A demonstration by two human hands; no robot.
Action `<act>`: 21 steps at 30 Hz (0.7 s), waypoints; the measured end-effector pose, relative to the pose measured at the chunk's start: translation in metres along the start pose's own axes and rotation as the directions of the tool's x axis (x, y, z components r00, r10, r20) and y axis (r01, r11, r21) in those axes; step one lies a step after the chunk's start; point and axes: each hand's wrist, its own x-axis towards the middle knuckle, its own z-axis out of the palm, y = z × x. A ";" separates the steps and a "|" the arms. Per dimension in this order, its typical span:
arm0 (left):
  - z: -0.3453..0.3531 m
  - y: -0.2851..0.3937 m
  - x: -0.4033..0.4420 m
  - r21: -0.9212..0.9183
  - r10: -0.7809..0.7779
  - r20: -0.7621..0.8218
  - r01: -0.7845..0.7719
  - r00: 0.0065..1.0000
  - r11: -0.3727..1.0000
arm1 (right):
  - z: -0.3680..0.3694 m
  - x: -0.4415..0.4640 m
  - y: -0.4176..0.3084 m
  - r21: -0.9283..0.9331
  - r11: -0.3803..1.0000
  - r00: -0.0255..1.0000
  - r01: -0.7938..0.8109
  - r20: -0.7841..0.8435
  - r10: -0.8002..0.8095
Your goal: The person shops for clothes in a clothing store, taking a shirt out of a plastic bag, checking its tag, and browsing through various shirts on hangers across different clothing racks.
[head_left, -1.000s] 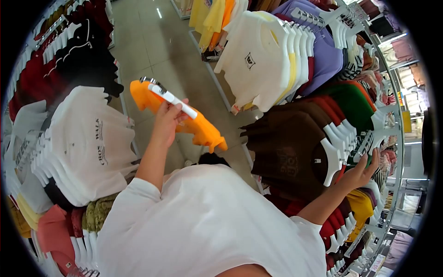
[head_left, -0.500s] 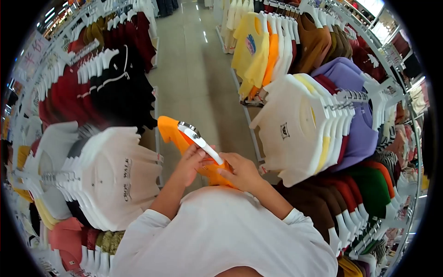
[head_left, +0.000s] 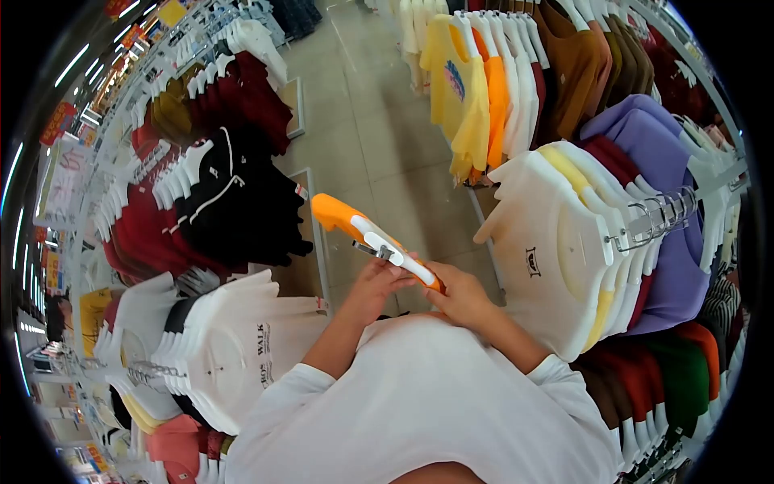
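In the head view, the step in hand is handling an orange garment (head_left: 334,211) on a white hanger (head_left: 395,255), held up in front of the body between two lines of clothes racks. The right hand (head_left: 466,294) is closed around the near, right-hand end, with the thumb lying along the cloth. The left hand (head_left: 373,289) is just to the left, its fingers reaching to the underside by the hanger; whether they pinch it or only steady it, I cannot tell. As a judgement, any further adjusting calls for a firm right-hand hold and a light touch from the left, so that the cloth does not slip off the hanger.

The garment is seen nearly edge-on, a narrow, bright band slanting from its rounded far end at the left down to the right hand. Its front is turned away, so any print is hidden. The shiny metal hook (head_left: 371,249) juts out on the left side of the hanger.

Pale tiled floor (head_left: 355,121) lies beyond. To the near left hang white T-shirts (head_left: 242,343) with dark lettering, and farther off, black tops (head_left: 242,181). To the right are a cream T-shirt (head_left: 528,218) with a small black print and a lilac top (head_left: 637,133); a yellow T-shirt (head_left: 465,121) hangs farther away.
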 end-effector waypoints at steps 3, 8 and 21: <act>0.006 0.006 0.020 0.025 0.001 -0.010 -0.001 1.000 1.000 | -0.008 0.010 0.006 0.015 1.000 0.998 -0.016 -0.053 0.016; -0.001 0.010 0.064 0.031 -0.016 0.071 0.013 0.997 0.999 | -0.019 0.030 0.019 0.036 0.997 0.989 -0.074 -0.122 0.078; -0.035 0.067 0.258 0.017 -0.123 0.374 0.126 0.919 0.992 | -0.054 0.131 0.036 0.142 0.988 0.705 -0.067 -0.694 0.148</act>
